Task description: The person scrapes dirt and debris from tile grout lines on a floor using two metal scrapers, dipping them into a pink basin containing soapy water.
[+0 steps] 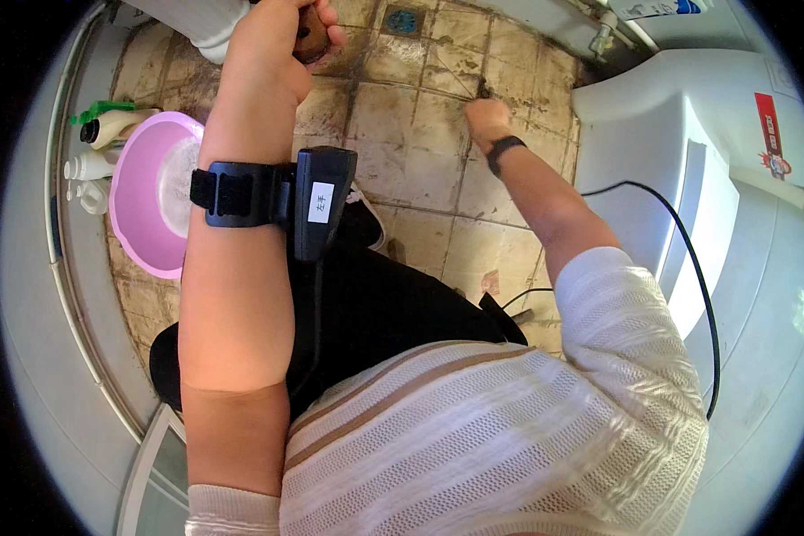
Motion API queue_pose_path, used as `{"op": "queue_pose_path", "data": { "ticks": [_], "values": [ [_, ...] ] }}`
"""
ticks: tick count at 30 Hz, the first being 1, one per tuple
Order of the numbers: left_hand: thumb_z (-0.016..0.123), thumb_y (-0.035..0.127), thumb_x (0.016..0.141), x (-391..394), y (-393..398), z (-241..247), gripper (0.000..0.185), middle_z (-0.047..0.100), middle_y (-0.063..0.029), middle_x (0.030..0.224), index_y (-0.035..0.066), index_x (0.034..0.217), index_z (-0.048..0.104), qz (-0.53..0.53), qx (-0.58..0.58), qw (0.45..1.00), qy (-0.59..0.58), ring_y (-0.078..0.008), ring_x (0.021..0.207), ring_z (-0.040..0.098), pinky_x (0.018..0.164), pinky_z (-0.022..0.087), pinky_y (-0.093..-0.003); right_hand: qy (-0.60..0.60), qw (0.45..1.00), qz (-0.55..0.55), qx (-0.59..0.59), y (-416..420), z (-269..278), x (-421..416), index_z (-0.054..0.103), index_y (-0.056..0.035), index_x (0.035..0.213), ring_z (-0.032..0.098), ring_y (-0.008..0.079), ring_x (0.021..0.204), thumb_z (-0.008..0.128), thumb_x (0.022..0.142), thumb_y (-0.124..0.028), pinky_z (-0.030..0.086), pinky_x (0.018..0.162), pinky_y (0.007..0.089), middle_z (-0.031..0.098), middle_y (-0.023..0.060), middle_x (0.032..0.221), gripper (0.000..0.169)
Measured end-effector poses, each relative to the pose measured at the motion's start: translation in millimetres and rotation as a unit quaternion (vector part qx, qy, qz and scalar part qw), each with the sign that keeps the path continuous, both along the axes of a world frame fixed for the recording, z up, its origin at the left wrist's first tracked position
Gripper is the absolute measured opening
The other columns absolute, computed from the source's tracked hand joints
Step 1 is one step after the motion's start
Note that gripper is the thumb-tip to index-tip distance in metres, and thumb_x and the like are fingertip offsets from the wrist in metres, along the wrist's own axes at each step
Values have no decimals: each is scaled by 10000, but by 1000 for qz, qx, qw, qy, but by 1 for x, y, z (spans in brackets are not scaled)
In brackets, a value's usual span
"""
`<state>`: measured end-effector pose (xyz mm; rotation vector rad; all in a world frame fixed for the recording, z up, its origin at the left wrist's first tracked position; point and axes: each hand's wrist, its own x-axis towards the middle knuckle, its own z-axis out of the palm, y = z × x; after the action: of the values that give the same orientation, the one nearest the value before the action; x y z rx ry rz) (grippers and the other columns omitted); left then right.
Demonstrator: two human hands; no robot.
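Observation:
My left hand (pixel 301 67) reaches up to the top edge of the view, its fingers curled around a brown, wooden-looking piece (pixel 311 35) with a dark hole in it. Part of that piece is hidden by the hand and the picture's edge. A black strapped box (pixel 323 204) sits on the left wrist. My right hand (pixel 488 120) is a closed fist low over the stained floor tiles (pixel 409 127), with a black band (pixel 504 153) on its wrist. Just beyond its knuckles is a small dark patch; whether the fist holds anything is hidden.
A pink basin (pixel 134 194) with whitish contents stands at left, beside several plastic bottles (pixel 94 164). A white pedestal (pixel 201 23) rises at top left, near a floor drain (pixel 403 21). A white appliance (pixel 636 127) and a black cable (pixel 693 251) flank my right arm.

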<state>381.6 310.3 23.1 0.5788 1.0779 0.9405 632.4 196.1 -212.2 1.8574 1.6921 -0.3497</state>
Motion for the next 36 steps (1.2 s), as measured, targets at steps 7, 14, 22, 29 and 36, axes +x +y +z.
{"op": "queue_pose_path", "data": {
  "ticks": [7,14,22,29,36],
  "values": [
    [520,121,844,-4,-1,0,131,503,-42,597,55,734,491,-11,14,1000,-5,-154,521,499,448,434,-270,163,976,-12,142,50,0,-97,649,-63,895,630,324,711,598,728,-133,494,562,424,644,162,778,188],
    [548,131,842,-16,16,-16,129,537,-62,662,11,810,511,-78,-1,996,-31,-142,570,504,502,437,-229,297,806,-334,390,-33,-3,-61,609,-81,1033,603,356,797,558,731,-164,479,672,424,628,190,842,317],
    [529,133,844,22,-9,10,125,521,-48,603,63,744,503,-45,2,999,2,-150,530,507,460,439,-264,217,743,-496,393,-99,-37,-16,622,-52,1039,617,342,768,567,756,-155,487,655,419,639,193,862,306],
    [552,128,842,13,14,-15,135,529,-57,660,9,801,501,-140,-17,989,-41,-138,573,502,490,432,-228,236,719,-520,397,-66,-61,25,624,-37,1022,615,333,801,560,763,-170,485,669,407,635,194,857,299],
    [565,108,833,14,16,-13,131,530,-66,684,2,801,495,-117,-10,992,-52,-137,591,507,486,433,-234,167,779,-499,341,-76,-38,-1,581,-87,1106,622,325,786,543,753,-110,498,639,409,648,172,845,356]
  ]
}}
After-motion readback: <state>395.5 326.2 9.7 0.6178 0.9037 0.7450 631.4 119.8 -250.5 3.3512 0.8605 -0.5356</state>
